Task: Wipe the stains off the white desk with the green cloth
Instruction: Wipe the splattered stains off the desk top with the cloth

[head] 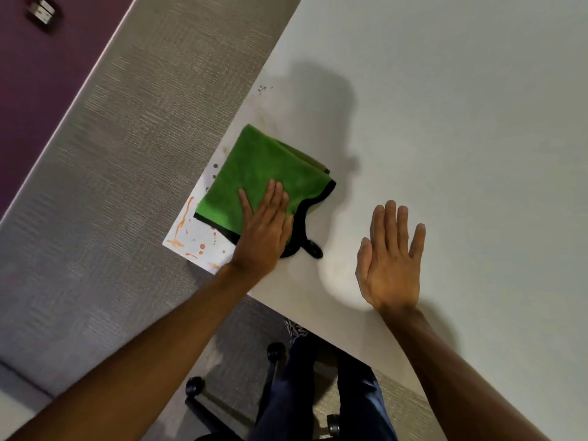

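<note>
On the white desk [445, 122], our flat left hand [264, 230] presses the green cloth [261, 167]; orange stains [191, 237] lie left of it, our straight-fingered right hand [389, 265] right of it

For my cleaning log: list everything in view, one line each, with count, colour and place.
desk: one, white, right of view
cloth: one, green with black edging, near desk corner
stains: several, orange, desk corner beside cloth
specks: several, dark, desk edge beyond cloth
carpet: one, grey, left of desk
castors: three, black, on floor below desk
trouser legs: two, dark blue, beneath desk edge
left hand: one, flat on cloth
right hand: one, open, over desk right of cloth
</note>
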Action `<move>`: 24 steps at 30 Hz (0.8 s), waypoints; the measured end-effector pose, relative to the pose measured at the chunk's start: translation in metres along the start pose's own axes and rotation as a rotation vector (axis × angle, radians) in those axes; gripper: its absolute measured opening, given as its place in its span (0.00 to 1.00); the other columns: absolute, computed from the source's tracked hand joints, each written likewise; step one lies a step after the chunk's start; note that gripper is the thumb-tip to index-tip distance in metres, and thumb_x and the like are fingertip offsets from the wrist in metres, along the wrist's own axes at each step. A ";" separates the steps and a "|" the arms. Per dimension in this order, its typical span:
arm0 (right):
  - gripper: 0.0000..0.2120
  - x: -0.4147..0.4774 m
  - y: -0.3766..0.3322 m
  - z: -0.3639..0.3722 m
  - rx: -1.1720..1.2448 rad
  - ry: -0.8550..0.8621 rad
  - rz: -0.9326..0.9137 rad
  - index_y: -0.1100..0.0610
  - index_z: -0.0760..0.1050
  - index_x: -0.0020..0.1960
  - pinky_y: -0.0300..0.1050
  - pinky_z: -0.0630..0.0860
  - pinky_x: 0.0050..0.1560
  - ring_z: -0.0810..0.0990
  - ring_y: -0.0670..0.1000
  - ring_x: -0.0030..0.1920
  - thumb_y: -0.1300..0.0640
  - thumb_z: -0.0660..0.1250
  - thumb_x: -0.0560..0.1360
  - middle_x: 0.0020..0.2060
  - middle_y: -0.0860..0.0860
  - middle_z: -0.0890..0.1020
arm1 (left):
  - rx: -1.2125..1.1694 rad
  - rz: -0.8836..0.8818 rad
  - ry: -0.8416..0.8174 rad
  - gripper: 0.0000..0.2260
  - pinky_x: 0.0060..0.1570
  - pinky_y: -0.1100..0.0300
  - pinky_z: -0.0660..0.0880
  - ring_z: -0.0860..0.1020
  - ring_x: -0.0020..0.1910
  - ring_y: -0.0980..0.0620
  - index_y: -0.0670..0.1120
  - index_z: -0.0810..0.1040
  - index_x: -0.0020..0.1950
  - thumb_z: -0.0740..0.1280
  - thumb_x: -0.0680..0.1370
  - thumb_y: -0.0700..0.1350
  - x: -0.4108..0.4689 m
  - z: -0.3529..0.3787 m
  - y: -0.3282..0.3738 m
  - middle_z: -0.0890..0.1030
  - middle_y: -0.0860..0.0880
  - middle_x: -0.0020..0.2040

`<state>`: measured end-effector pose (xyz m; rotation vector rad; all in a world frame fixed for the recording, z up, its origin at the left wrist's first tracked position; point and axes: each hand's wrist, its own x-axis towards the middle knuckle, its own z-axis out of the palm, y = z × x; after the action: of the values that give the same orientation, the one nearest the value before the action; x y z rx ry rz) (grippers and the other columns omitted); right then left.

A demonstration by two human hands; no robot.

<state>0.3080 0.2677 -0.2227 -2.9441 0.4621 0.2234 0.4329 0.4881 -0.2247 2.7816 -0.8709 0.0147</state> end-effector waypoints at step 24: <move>0.29 0.069 -0.007 -0.005 0.020 0.015 -0.148 0.55 0.44 0.85 0.67 0.48 0.82 0.44 0.56 0.85 0.46 0.38 0.86 0.85 0.53 0.47 | 0.170 -0.156 -0.100 0.25 0.62 0.20 0.52 0.54 0.79 0.44 0.52 0.55 0.79 0.45 0.84 0.59 0.017 0.002 0.020 0.56 0.47 0.80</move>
<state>0.3753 0.2533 -0.2287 -2.9451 0.2447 0.1776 0.4351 0.4622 -0.2213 3.0255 -0.7022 -0.0808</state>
